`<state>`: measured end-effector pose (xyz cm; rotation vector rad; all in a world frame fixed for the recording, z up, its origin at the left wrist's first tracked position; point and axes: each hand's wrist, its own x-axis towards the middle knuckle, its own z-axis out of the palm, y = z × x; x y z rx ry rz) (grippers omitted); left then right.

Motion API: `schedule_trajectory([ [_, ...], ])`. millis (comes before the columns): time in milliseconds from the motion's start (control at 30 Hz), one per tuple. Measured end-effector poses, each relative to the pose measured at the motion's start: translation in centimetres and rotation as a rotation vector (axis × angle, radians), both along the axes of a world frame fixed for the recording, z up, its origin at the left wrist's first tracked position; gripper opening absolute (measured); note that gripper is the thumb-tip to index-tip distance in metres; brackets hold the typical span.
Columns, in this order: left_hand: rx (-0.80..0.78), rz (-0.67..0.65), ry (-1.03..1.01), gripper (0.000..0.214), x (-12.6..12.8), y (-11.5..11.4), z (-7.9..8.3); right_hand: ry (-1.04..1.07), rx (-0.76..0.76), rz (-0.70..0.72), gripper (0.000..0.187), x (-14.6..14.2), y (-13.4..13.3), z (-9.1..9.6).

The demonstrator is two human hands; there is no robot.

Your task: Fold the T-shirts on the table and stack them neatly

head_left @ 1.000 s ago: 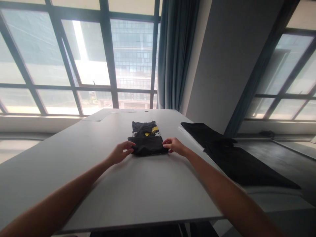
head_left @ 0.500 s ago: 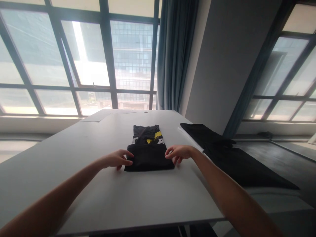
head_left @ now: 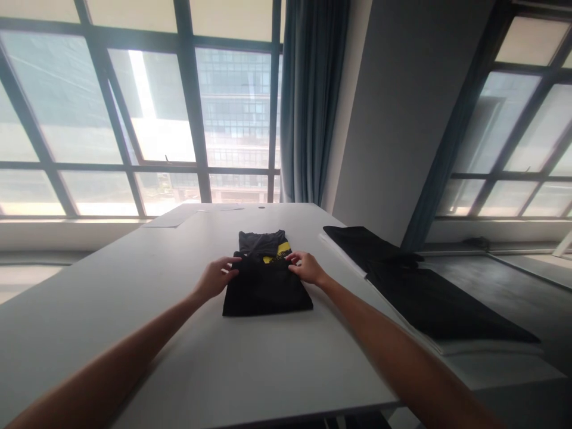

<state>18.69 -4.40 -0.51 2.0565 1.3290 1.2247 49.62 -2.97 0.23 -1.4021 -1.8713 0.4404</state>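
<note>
A black shirt (head_left: 267,292) with a yellow and white print lies folded on the white table (head_left: 192,357). Its near part is doubled over the printed part, which shows beyond the fold. My left hand (head_left: 217,275) pinches the left far corner of the folded-over layer between thumb and fingers. At the opposite corner, my right hand (head_left: 307,267) grips the same layer with thumb and fingertips. The layer's far edge spans between both hands, slightly covering the print.
To the right, a black cloth (head_left: 447,298) lies over a white surface beside the table. White paper sheets (head_left: 167,220) rest at the table's far left. Windows, a blue-grey curtain (head_left: 308,107) and a grey pillar (head_left: 397,119) stand behind.
Both hands have moved away from me, from the sides of the shirt's near part to the far corners of the folded-over layer. That layer's edge now reaches further over the print.
</note>
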Motion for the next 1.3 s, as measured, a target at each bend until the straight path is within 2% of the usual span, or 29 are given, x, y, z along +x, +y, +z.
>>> schedule_trajectory([
  [100, 0.098, -0.045, 0.015, 0.046, -0.1, 0.4, -0.6, 0.022, 0.102, -0.031, 0.023, 0.2, -0.2, 0.5],
  [200, 0.066, -0.030, 0.170, 0.049, -0.5, 0.6, -1.1, -0.137, 0.066, -0.129, 0.027, 0.3, -0.9, 0.9],
  [300, 0.115, 0.027, 0.351, 0.050, -0.2, 0.0, -0.9, -0.312, 0.019, -0.181, 0.033, -0.4, -2.3, 1.4],
  [400, 0.164, -0.067, 0.482, 0.056, 1.1, -1.5, -0.4, -0.381, 0.052, -0.077, 0.044, -2.2, -3.9, 1.7],
  [500, 0.046, -0.201, 0.625, 0.066, 2.6, -2.7, -0.6, -0.494, -0.063, 0.130, 0.062, -4.0, -4.8, 1.0],
  [600, -0.104, -0.215, 0.705, 0.078, 2.9, -2.7, -1.3, -0.577, -0.239, 0.237, 0.073, -4.4, -4.9, -0.1],
  [667, -0.138, -0.173, 0.713, 0.081, 2.2, -2.2, -1.5, -0.587, -0.268, 0.229, 0.076, -3.8, -4.6, -0.5],
  [800, -0.195, -0.123, 0.703, 0.077, -0.1, -1.1, -1.0, -0.594, -0.316, 0.135, 0.071, -1.2, -3.8, -0.3],
  [867, -0.184, -0.201, 0.700, 0.073, -1.5, -1.1, -0.3, -0.584, -0.340, 0.116, 0.064, 0.4, -3.3, 0.2],
  [933, -0.172, -0.330, 0.694, 0.070, -3.0, -1.6, 0.4, -0.558, -0.338, 0.164, 0.060, 2.1, -2.9, 0.8],
  [1000, -0.192, -0.457, 0.675, 0.071, -4.4, -2.2, 1.1, -0.527, -0.328, 0.240, 0.063, 3.4, -2.7, 1.4],
  [1067, -0.218, -0.530, 0.647, 0.072, -5.3, -2.8, 1.4, -0.505, -0.335, 0.293, 0.070, 4.2, -2.7, 1.8],
  [1167, -0.152, -0.508, 0.602, 0.059, -5.0, -3.1, 1.1, -0.468, -0.330, 0.346, 0.066, 4.2, -3.1, 2.2],
  [1300, 0.028, -0.423, 0.517, 0.034, -3.1, -3.1, 0.3, -0.393, -0.180, 0.368, 0.031, 3.4, -3.6, 2.5],
])
